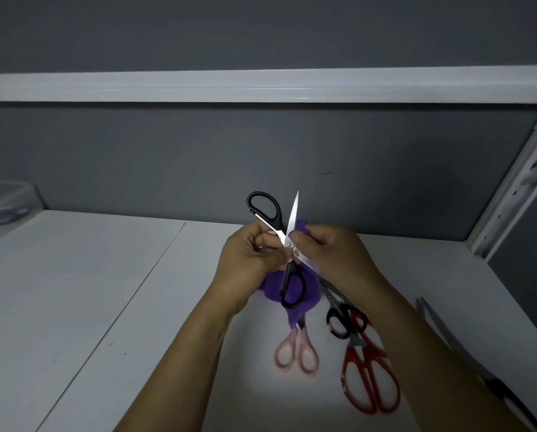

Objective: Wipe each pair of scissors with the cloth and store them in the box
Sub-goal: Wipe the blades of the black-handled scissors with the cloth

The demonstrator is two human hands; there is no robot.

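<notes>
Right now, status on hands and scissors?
Left hand grips open black scissors. Right hand pinches purple cloth on blade. Box far left; pink scissors, red scissors waiting.

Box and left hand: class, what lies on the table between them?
In the head view, only bare white table lies between the clear box and the left hand.

White desk, grey partition, white rail above.
</notes>
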